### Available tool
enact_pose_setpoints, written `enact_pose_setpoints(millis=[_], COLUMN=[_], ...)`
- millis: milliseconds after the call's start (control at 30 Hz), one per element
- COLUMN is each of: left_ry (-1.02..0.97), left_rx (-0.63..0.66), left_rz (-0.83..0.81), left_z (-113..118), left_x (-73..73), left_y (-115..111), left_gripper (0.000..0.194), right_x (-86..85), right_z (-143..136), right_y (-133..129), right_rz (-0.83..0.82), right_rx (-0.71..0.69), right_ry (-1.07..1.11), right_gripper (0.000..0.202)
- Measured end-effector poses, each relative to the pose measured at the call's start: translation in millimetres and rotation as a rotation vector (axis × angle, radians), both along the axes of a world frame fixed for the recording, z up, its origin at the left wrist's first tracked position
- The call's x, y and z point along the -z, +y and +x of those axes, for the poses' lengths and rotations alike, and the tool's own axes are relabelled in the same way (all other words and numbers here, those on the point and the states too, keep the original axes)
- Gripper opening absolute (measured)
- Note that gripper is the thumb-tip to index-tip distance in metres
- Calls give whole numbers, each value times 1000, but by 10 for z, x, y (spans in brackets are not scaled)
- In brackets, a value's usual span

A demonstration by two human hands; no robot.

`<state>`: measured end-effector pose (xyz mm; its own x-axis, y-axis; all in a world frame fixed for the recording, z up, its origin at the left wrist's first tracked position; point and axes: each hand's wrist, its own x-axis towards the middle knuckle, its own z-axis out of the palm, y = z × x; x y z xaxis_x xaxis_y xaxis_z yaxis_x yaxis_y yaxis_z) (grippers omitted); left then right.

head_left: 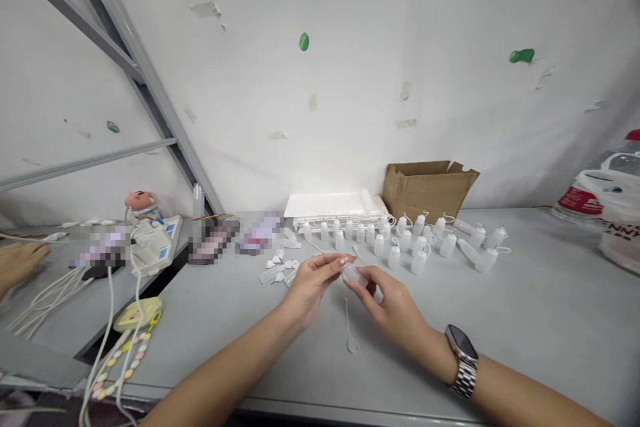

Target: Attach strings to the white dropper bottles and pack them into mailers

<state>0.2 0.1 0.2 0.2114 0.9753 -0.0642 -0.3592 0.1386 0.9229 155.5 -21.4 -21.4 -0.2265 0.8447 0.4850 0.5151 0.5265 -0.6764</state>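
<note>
A small translucent plastic bottle (353, 274) is tilted between my two hands, above the grey table. My right hand (393, 297) is closed around its body with thumb and fingers. At the bottle's upper left end, my left hand (313, 284) pinches it; any small part under those fingertips is hidden. Below the hands lies a thin white strap with a ring (353, 346). Loose white nozzle tips (277, 259) and clear empty bottles (271, 274) lie left of my left hand. Behind the hands stand several white-topped squeeze bottles (394, 256), many with looped straps.
An open cardboard box (430, 190) and a stack of white trays (333, 207) stand against the wall. Left are a white power strip (157, 244), cables, a yellow case (137, 315) and another person's hand (23, 264). A large bottle (580, 204) stands far right.
</note>
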Motion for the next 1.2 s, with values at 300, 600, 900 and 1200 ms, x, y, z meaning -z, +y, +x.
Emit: enact_pose_setpoints(millis=[300,600,900,1200], left_ry=[-62,-62,-17,-189], left_rx=[15,122,15,92], left_rz=[50,122,92,45], left_z=[87,91,57,82], left_x=[67,94,30,74], left_y=[-76,-41,-2,-61], left_gripper=[23,28,21,18], right_x=[16,-202,-250,-206], right_z=[-47,26,1,-35], right_y=[-50,97,122,50], right_rz=[57,-832,-563,-514], right_rx=[-6,-492,-187,-210], right_ry=[72,782,474,503], right_gripper=[24,36,31,31])
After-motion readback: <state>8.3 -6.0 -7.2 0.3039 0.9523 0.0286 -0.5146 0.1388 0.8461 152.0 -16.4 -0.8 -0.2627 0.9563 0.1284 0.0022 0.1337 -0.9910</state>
